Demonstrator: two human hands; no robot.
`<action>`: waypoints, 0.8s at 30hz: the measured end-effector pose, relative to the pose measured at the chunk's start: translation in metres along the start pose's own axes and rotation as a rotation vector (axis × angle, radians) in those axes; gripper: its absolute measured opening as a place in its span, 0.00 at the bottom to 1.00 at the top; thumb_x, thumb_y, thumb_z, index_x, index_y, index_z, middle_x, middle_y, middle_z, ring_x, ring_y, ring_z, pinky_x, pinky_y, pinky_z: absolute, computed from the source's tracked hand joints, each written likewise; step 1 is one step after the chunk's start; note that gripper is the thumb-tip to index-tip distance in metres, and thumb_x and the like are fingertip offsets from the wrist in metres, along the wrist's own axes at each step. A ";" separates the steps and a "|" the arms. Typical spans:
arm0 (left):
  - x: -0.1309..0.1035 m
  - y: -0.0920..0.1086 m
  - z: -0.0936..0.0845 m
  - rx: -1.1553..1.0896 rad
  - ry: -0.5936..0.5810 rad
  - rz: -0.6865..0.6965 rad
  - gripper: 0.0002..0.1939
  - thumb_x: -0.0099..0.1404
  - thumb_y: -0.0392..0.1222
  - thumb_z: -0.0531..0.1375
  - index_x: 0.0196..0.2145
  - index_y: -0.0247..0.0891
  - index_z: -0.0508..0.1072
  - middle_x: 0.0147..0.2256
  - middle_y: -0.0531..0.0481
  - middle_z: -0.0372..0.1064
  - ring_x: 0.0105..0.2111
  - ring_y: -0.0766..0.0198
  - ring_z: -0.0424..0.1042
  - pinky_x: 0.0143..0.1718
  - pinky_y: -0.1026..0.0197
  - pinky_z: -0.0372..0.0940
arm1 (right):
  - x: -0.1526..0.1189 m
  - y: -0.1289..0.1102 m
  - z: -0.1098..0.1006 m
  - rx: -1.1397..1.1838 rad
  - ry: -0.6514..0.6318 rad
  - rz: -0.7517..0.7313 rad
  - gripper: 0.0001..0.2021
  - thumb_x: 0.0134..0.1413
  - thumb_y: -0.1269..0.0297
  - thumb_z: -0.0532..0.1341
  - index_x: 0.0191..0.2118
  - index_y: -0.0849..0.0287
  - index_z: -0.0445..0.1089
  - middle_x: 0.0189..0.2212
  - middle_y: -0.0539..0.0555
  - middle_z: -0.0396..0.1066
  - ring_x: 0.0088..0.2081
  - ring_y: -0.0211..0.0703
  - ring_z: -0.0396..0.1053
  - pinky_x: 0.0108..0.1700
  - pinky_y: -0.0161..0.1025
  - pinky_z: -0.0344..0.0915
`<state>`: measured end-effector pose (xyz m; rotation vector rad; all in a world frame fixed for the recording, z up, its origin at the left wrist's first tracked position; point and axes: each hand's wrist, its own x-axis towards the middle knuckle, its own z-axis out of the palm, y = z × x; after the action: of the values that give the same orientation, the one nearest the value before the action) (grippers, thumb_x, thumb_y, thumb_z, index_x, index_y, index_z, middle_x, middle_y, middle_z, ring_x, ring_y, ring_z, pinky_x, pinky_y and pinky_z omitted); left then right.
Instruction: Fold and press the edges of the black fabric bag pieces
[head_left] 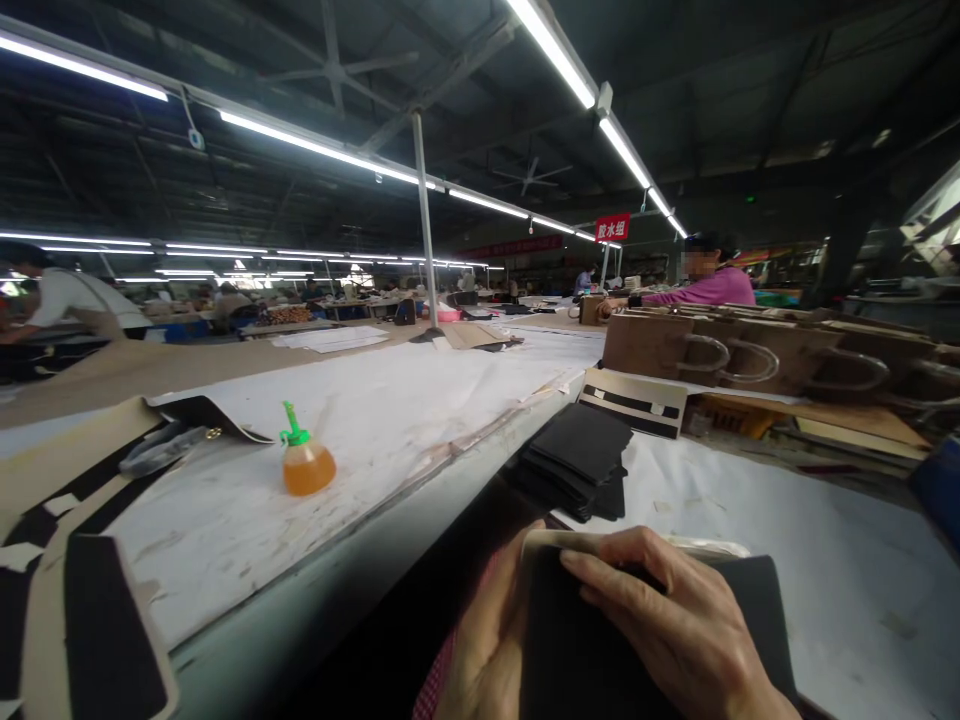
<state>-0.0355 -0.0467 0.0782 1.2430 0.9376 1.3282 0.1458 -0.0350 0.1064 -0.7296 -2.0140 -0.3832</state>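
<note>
Right here, the left hand (pixel 487 640) grips the black panel (pixel 574 650) along its side, while the right hand (pixel 682 625) lays its fingers near the top; whether they pinch, I can't tell. Beyond, black sheets (pixel 581 440) sit stacked at the white surface's (pixel 795 550) edge.

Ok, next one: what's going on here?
A person holds a black panel with both bare hands. The left hand is at its left edge, and the right hand lies across its face with the fingers near the top edge. Just beyond is a stack of black pieces. On the left, a green-topped bottle of orange liquid stands on a table. Farther back on the right, a co-worker in purple is behind brown bags.
</note>
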 end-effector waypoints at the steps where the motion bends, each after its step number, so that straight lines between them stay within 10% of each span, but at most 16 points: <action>1: -0.001 0.002 -0.002 -0.033 -0.011 -0.042 0.23 0.67 0.52 0.61 0.58 0.50 0.74 0.55 0.47 0.75 0.59 0.48 0.71 0.60 0.46 0.67 | 0.000 0.000 0.000 -0.008 0.002 -0.003 0.15 0.67 0.75 0.58 0.54 0.54 0.71 0.34 0.52 0.72 0.31 0.35 0.71 0.30 0.32 0.69; 17: -0.011 0.002 0.000 -0.193 -0.086 -0.011 0.19 0.68 0.44 0.61 0.55 0.54 0.76 0.56 0.52 0.74 0.61 0.53 0.69 0.65 0.51 0.62 | 0.009 -0.008 -0.003 -0.077 0.051 -0.041 0.16 0.66 0.76 0.57 0.52 0.52 0.74 0.31 0.51 0.72 0.29 0.33 0.71 0.30 0.28 0.69; 24: -0.008 0.003 -0.004 -0.070 -0.108 -0.089 0.24 0.65 0.63 0.59 0.54 0.54 0.77 0.59 0.55 0.72 0.62 0.56 0.67 0.66 0.56 0.59 | 0.010 -0.008 -0.006 -0.093 0.029 -0.049 0.15 0.67 0.77 0.56 0.51 0.56 0.75 0.30 0.50 0.71 0.27 0.31 0.70 0.28 0.27 0.66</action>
<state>-0.0411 -0.0545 0.0792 1.1936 0.8537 1.2029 0.1408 -0.0406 0.1179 -0.7291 -2.0005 -0.5159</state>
